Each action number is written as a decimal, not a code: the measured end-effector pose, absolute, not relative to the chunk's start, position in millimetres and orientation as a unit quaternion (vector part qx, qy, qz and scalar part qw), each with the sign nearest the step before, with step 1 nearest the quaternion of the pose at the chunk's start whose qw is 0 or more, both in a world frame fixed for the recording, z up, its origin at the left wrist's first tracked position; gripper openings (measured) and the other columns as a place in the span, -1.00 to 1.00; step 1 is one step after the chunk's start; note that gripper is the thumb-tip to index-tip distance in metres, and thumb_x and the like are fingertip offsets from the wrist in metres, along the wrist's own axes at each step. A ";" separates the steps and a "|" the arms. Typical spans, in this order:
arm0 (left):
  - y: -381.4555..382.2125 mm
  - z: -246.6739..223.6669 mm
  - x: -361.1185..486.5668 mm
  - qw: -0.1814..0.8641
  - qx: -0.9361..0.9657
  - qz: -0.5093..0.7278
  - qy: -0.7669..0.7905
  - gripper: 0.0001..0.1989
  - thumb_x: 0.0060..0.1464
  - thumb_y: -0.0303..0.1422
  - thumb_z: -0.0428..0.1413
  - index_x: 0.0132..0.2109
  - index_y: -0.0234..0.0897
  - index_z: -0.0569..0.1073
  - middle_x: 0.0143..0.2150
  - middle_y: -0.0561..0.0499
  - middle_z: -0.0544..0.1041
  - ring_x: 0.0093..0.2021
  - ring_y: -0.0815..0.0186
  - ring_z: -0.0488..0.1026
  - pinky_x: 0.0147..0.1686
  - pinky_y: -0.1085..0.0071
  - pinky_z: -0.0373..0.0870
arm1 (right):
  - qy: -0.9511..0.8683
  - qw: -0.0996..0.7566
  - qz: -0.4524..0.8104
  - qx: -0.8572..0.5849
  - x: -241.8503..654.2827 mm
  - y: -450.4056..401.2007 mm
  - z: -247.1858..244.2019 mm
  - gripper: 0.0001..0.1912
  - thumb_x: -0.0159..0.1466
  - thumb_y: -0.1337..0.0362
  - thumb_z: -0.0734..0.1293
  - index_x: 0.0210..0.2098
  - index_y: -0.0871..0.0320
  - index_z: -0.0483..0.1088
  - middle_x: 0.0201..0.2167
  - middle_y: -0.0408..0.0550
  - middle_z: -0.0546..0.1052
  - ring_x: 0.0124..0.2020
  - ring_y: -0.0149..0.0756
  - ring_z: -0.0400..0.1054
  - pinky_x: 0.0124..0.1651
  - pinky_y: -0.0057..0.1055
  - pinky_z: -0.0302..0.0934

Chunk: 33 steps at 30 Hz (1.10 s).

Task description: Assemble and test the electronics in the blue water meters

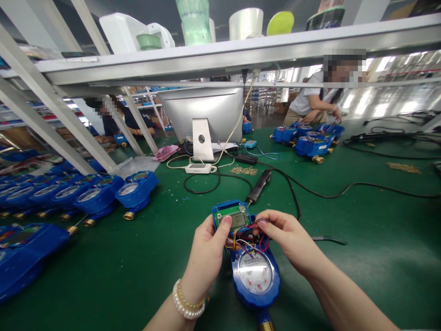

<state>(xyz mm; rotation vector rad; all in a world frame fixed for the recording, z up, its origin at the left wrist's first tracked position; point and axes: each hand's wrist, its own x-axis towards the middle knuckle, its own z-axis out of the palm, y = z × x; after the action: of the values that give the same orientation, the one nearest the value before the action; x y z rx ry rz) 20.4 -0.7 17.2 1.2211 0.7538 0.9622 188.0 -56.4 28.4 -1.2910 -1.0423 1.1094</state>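
Both hands met over a blue water meter [255,276] lying on the green table [361,239] just in front of the person. Her left hand [206,257], a pearl bracelet [186,305] at the wrist, pinched the edge of a small green circuit board [234,217] with a little screen, thumb on top. Right hand [289,239] closed its fingertips on the coloured wires [246,242] between board and meter; exactly which wire it gripped I couldn't make out. An electric screwdriver [260,186] lay just behind. A row of meters [86,197] ran off the left edge, partly cut off. Behind the monitor [206,115], two other people worked, half hidden by the shelf frame.
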 end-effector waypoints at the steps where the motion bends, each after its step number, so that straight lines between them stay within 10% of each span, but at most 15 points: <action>1: -0.9 17.3 20.9 0.648 0.539 0.423 0.333 -0.67 0.17 -0.21 0.09 0.00 -0.30 0.44 -0.18 -0.07 0.59 -0.22 0.24 0.51 -0.21 0.35 0.45 | -0.438 0.543 0.467 -0.543 187.8 -56.5 28.2 -0.69 0.11 0.06 0.38 -0.39 0.23 0.43 -0.50 -0.10 0.50 -0.43 -0.38 0.33 -0.27 -0.42 0.18; 33: -10.8 14.1 14.2 0.668 0.499 0.463 0.301 -0.70 -0.05 -0.43 0.29 -0.13 -0.29 0.45 -0.21 0.01 0.61 -0.23 0.36 0.53 -0.15 0.46 0.45 | -0.619 0.503 0.244 -0.552 168.0 -86.1 24.1 -0.93 0.27 0.26 0.29 -0.32 0.09 0.42 -0.35 -0.12 0.47 -0.25 -0.32 0.32 -0.18 -0.38 0.20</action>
<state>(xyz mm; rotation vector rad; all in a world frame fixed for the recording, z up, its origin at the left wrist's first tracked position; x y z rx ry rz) 14.2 -10.8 14.1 1.1267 0.6783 1.0450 168.0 -86.1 24.1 -1.3328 -1.4950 0.5898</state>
